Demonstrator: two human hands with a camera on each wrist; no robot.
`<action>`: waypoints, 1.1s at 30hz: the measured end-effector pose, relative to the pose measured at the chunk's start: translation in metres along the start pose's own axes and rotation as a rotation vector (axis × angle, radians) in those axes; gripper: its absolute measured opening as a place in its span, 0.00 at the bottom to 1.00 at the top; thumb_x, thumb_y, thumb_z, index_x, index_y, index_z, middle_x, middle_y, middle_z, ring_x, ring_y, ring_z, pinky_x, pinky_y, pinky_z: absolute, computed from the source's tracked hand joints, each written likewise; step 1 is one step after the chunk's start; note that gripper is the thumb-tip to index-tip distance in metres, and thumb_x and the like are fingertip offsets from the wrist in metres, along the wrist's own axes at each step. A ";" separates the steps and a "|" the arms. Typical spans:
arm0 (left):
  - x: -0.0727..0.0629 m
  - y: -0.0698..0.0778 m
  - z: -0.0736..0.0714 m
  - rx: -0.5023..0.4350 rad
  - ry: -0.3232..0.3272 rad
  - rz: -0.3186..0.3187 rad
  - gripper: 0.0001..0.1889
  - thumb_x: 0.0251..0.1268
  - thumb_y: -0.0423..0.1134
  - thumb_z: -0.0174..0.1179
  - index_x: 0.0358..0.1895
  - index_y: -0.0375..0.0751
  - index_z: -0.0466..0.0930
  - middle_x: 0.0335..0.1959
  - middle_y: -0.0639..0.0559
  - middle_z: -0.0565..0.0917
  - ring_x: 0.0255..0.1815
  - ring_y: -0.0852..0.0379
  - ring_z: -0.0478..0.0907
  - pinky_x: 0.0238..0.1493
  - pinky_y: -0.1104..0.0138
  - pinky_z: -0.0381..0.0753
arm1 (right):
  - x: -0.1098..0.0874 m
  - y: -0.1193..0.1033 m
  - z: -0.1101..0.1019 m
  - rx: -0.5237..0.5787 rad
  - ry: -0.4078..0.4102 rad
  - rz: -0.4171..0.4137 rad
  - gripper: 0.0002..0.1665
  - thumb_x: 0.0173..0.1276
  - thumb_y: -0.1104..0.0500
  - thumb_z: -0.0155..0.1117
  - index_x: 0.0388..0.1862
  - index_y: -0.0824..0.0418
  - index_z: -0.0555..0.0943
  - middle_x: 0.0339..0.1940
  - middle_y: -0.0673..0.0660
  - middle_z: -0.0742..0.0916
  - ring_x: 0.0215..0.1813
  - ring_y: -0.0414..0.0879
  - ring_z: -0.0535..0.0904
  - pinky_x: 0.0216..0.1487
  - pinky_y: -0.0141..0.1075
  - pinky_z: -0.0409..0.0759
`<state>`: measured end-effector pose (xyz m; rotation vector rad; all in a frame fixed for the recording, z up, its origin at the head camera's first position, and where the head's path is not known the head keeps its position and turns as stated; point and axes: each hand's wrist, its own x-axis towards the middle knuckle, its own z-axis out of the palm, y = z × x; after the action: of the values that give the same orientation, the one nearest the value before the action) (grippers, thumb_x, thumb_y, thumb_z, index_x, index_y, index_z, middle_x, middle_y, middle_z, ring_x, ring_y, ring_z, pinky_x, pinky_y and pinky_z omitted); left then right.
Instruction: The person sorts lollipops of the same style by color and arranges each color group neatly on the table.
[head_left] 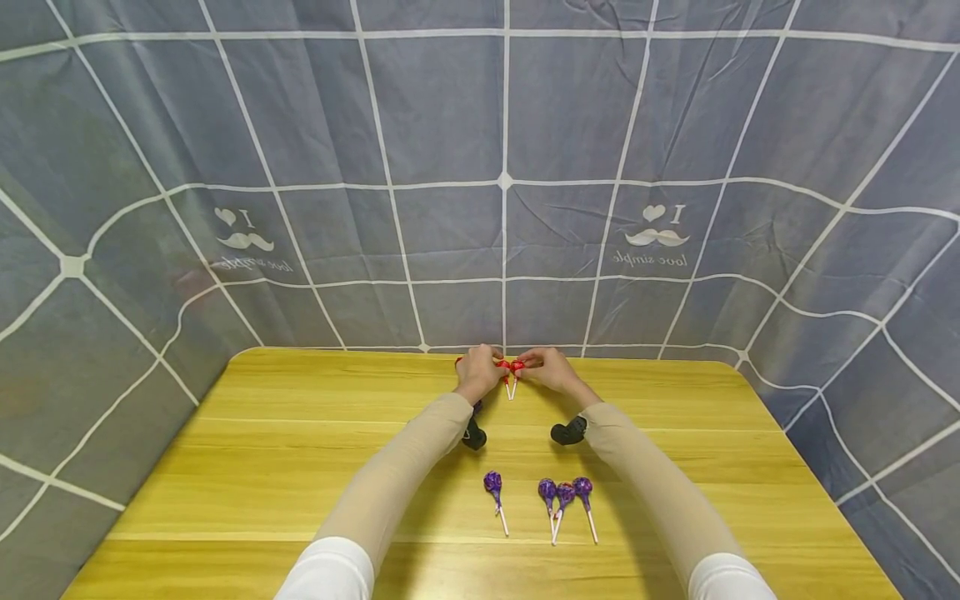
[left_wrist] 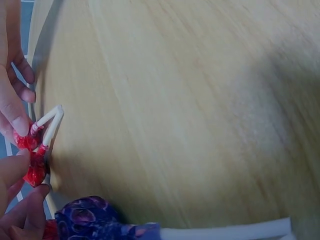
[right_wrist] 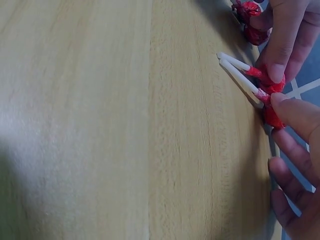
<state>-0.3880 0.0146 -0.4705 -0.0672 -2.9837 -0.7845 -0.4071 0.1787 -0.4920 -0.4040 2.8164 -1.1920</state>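
Observation:
At the far edge of the table, my left hand [head_left: 480, 371] pinches the head of a red-wrapped lollipop [left_wrist: 35, 170]. Close beside it, my right hand [head_left: 549, 369] holds another red lollipop [right_wrist: 273, 117] between thumb and finger. The two wrapped heads sit side by side, and their white sticks [head_left: 512, 390] point back toward me and meet at the tips. Next to the left hand lie a purple-wrapped lollipop [left_wrist: 87, 217] and more red-wrapped candy [right_wrist: 256, 35], partly hidden by the hand.
Nearer me on the wooden table [head_left: 300, 483] lie one purple lollipop [head_left: 492, 483] and a cluster of three, with a red-and-purple one [head_left: 565, 493] in the middle. Black wrist devices [head_left: 567, 432] hang below both forearms. A grey gridded cloth [head_left: 450, 233] rises behind the table edge.

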 end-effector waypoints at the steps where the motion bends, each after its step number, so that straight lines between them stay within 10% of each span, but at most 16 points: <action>1: 0.000 0.000 0.000 -0.001 -0.002 -0.002 0.15 0.57 0.46 0.69 0.47 0.49 0.87 0.49 0.53 0.86 0.47 0.52 0.83 0.41 0.59 0.79 | 0.000 0.000 0.000 0.002 0.001 0.001 0.18 0.61 0.59 0.70 0.49 0.66 0.83 0.42 0.63 0.89 0.45 0.53 0.84 0.50 0.41 0.78; 33: -0.033 -0.014 -0.050 -0.161 0.086 -0.071 0.11 0.59 0.47 0.66 0.43 0.50 0.88 0.38 0.53 0.89 0.34 0.55 0.85 0.19 0.70 0.67 | -0.034 -0.022 -0.010 0.017 0.051 -0.117 0.17 0.60 0.64 0.69 0.49 0.69 0.82 0.42 0.65 0.88 0.39 0.52 0.82 0.41 0.35 0.77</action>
<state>-0.3538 -0.0230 -0.4358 0.0637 -2.8512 -1.0079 -0.3712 0.1795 -0.4710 -0.5527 2.8591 -1.2638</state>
